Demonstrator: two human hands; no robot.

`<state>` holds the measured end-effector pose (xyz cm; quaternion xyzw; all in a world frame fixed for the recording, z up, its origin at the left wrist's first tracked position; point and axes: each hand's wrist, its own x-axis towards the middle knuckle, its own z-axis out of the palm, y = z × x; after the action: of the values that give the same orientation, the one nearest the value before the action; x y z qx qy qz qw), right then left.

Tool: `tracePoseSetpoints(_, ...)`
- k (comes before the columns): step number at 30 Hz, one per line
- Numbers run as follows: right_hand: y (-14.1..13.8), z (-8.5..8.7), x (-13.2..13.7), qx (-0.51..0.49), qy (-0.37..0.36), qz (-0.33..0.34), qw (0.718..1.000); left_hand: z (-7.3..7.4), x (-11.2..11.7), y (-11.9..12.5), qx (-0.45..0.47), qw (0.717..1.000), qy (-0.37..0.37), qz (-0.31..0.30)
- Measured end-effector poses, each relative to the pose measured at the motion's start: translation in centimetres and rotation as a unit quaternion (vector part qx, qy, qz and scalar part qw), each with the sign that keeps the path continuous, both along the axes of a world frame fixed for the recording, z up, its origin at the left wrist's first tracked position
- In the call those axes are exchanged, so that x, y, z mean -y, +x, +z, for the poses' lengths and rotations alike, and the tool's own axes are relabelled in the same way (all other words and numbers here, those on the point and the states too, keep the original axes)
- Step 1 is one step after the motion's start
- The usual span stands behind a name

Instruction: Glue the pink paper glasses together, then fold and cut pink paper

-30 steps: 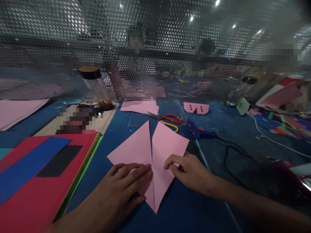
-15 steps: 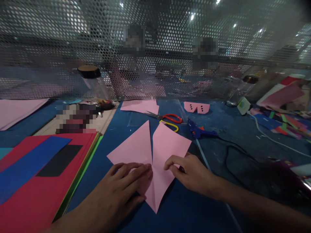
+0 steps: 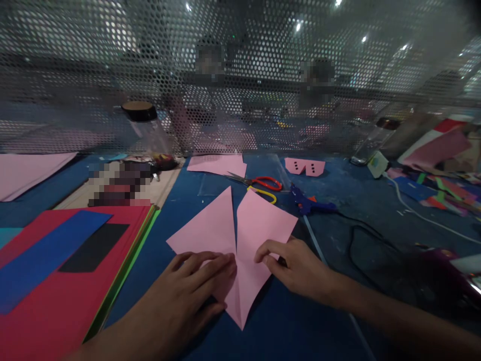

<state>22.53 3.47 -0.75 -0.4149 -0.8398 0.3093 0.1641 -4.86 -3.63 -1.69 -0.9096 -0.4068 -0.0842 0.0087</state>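
A pink sheet of paper (image 3: 253, 225) lies in front of me, split by a slit from its far edge to near the middle, with a crease running down to its near point. My left hand (image 3: 199, 278) rests flat over the left part, fingers stretched toward the slit's end and thumb by the lower edge. On the right part, my right hand (image 3: 287, 263) has its fingers curled, with thumb and forefinger closed on the paper near its edge. Just beyond the sheet lie scissors (image 3: 263, 184) with one red and one yellow handle.
A blue glue gun (image 3: 308, 201) with a black cable lies right of the scissors. Behind are a small pink cutout with black squares (image 3: 305, 166) and more pink paper (image 3: 216, 164). Coloured sheets (image 3: 48, 316) are stacked left. Jars (image 3: 150, 133) stand before a perforated metal screen (image 3: 244, 120).
Both hands keep the same hold on the pink paper. The whole view has shifted very slightly; nothing else visibly differs.
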Motion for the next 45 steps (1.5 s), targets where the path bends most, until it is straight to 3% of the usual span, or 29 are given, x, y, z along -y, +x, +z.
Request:
tracePoseSetpoints(31,-0.1,0.1,0.0,-0.014,-0.015,-0.018,1.0,-0.3,0.2,0.2,-0.011,0.999,0.026,-0.034)
tracePoseSetpoints(38,-0.1,0.6,-0.3,-0.065,-0.118,-0.042,0.99,0.3,0.1,0.1,0.041,0.999,-0.013,-0.014)
tracePoseSetpoints(45,0.1,0.6,-0.1,-0.132,-0.163,-0.05,0.976,0.8,0.2,0.0,0.102,0.994,0.033,-0.032)
